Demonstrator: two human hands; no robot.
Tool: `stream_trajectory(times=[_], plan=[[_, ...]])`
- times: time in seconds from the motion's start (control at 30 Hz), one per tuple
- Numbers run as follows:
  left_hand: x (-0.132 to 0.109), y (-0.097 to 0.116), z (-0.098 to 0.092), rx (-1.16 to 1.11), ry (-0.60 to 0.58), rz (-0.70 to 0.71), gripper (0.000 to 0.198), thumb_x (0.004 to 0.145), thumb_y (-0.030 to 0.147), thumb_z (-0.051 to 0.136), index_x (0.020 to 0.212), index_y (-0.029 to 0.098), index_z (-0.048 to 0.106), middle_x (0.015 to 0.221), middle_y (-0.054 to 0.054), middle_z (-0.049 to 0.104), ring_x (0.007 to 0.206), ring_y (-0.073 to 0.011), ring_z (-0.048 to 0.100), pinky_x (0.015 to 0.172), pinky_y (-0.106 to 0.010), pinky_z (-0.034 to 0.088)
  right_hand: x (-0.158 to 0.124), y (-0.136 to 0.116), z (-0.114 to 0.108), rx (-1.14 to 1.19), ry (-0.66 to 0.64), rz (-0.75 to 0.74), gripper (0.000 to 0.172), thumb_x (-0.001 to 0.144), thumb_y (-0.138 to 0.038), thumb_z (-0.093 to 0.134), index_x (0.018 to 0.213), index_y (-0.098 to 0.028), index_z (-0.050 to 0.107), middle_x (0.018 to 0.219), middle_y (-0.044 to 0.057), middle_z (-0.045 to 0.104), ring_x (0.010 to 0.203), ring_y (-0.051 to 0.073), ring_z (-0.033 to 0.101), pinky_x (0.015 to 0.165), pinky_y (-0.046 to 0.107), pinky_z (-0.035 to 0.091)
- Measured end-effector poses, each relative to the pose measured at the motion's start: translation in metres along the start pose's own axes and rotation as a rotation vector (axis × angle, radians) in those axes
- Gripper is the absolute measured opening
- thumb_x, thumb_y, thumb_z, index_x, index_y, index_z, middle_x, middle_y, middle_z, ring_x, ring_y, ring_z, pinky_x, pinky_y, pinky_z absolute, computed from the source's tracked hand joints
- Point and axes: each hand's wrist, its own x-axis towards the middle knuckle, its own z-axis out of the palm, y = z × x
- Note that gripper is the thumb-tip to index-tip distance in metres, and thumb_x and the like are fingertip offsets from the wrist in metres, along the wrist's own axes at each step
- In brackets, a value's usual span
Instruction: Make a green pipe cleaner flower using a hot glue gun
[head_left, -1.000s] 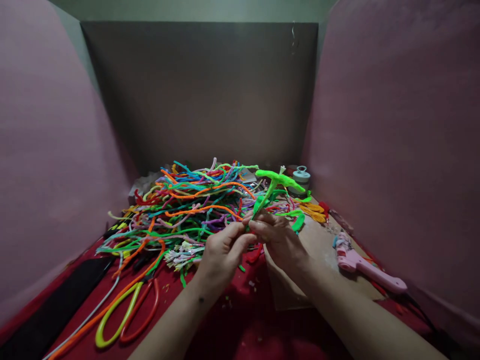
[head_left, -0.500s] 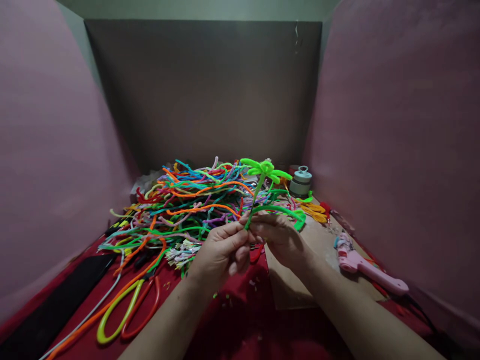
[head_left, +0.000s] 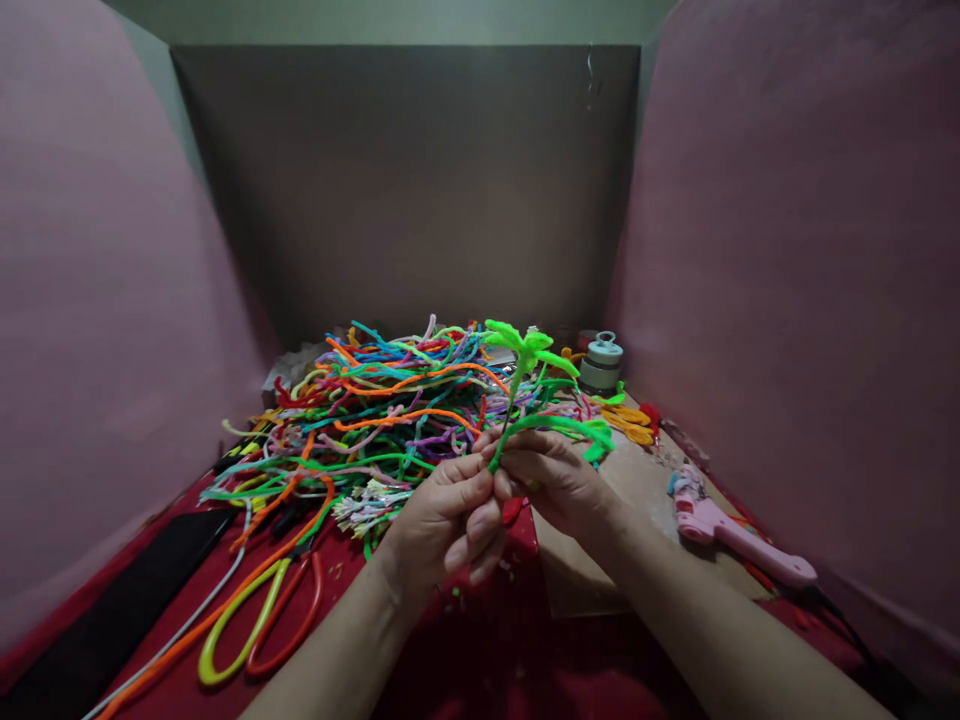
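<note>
Between my two hands stands a bright green pipe cleaner flower [head_left: 529, 348], its petals up and its stem running down into my fingers. My left hand [head_left: 461, 510] is closed, with thumb and forefinger pinching the stem's lower end. My right hand [head_left: 551, 475] is closed too, its fingertips pressed on the stem right beside the left ones. A darker green pipe cleaner [head_left: 559, 424] wraps the stem near the fingertips and arches off to the right over my right hand, ending in a bent tip. My right palm is hidden.
A heap of coloured pipe cleaners [head_left: 397, 400] lies behind my hands. Scissors [head_left: 259, 620] with yellow and red handles rest at left, near a black strip [head_left: 127, 600]. At right are a pink glue gun [head_left: 739, 535], a board [head_left: 577, 575] and a grey-green jar [head_left: 602, 362].
The flower has turned a little, so its petals show at another angle. My left fingers have shifted slightly on the stem, and the green pipe cleaner's arch has moved a bit.
</note>
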Motion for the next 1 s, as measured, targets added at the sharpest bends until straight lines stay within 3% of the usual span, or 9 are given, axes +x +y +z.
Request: stream_trajectory(times=[0.13, 0.3, 0.4, 0.47, 0.57, 0.63, 0.77, 1.0], plan=[[0.0, -0.001, -0.001, -0.025, 0.007, -0.02, 0.02, 0.085, 0.02, 0.048, 0.08, 0.01, 0.064, 0.041, 0.006, 0.045, 0.022, -0.0017, 0.029, 0.027, -0.018, 0.042, 0.001, 0.003, -0.004, 0.074, -0.026, 0.017, 0.003, 0.072, -0.018, 0.066, 0.07, -0.02, 0.067, 0.058, -0.002, 0.06, 0.051, 0.007, 0.051, 0.049, 0.019, 0.035], [0.003, 0.002, 0.002, 0.126, 0.079, -0.023, 0.02, 0.086, 0.026, 0.047, 0.079, 0.012, 0.061, 0.043, 0.005, 0.05, 0.022, -0.0025, 0.03, 0.027, -0.019, 0.04, 0.005, 0.008, -0.01, 0.058, 0.08, 0.031, 0.005, 0.067, -0.017, 0.069, 0.071, -0.018, 0.066, 0.056, -0.003, 0.057, 0.047, 0.007, 0.045, 0.047, 0.019, 0.033], [0.005, 0.004, 0.007, 0.513, 0.303, 0.038, 0.02, 0.083, 0.029, 0.052, 0.075, 0.013, 0.059, 0.049, 0.002, 0.056, 0.029, -0.006, 0.043, 0.034, -0.018, 0.039, 0.007, 0.011, -0.011, -0.017, 0.194, 0.031, 0.01, 0.064, -0.022, 0.071, 0.065, -0.016, 0.063, 0.057, -0.003, 0.054, 0.048, 0.007, 0.043, 0.046, 0.021, 0.032], [0.006, 0.002, 0.01, 0.833, 0.496, 0.187, 0.015, 0.079, 0.028, 0.058, 0.071, 0.015, 0.06, 0.052, 0.002, 0.056, 0.039, -0.0071, 0.048, 0.041, -0.017, 0.037, 0.007, 0.012, -0.01, -0.07, 0.254, -0.001, 0.011, 0.064, -0.024, 0.071, 0.064, -0.015, 0.063, 0.059, -0.003, 0.054, 0.052, 0.008, 0.043, 0.049, 0.022, 0.033], [0.005, -0.001, 0.012, 1.105, 0.622, 0.369, 0.016, 0.077, 0.025, 0.058, 0.063, 0.017, 0.059, 0.051, 0.004, 0.051, 0.044, -0.0067, 0.044, 0.045, -0.017, 0.034, 0.007, 0.012, -0.007, -0.096, 0.302, -0.072, 0.009, 0.062, -0.02, 0.073, 0.065, -0.016, 0.065, 0.063, -0.004, 0.055, 0.058, 0.008, 0.044, 0.057, 0.022, 0.035], [0.004, -0.001, 0.013, 1.067, 0.608, 0.323, 0.019, 0.08, 0.026, 0.055, 0.062, 0.018, 0.056, 0.048, 0.005, 0.049, 0.04, -0.0067, 0.042, 0.042, -0.018, 0.033, 0.006, 0.011, -0.006, -0.105, 0.308, -0.088, 0.009, 0.061, -0.02, 0.074, 0.065, -0.017, 0.067, 0.063, -0.004, 0.056, 0.059, 0.008, 0.045, 0.058, 0.022, 0.035], [0.005, 0.004, 0.011, 0.717, 0.473, 0.105, 0.021, 0.081, 0.031, 0.053, 0.066, 0.017, 0.054, 0.045, 0.005, 0.051, 0.031, -0.0062, 0.042, 0.033, -0.017, 0.029, 0.005, 0.009, -0.007, -0.127, 0.276, -0.042, 0.012, 0.063, -0.025, 0.073, 0.07, -0.016, 0.07, 0.063, -0.001, 0.059, 0.055, 0.008, 0.044, 0.052, 0.023, 0.034], [0.003, 0.007, 0.005, 0.32, 0.251, 0.0, 0.015, 0.08, 0.027, 0.056, 0.075, 0.012, 0.059, 0.043, 0.005, 0.053, 0.023, -0.0042, 0.037, 0.03, -0.018, 0.038, 0.005, 0.008, -0.01, 0.04, 0.087, 0.058, 0.01, 0.065, -0.021, 0.071, 0.073, -0.016, 0.068, 0.059, -0.003, 0.057, 0.049, 0.006, 0.045, 0.046, 0.019, 0.032]])
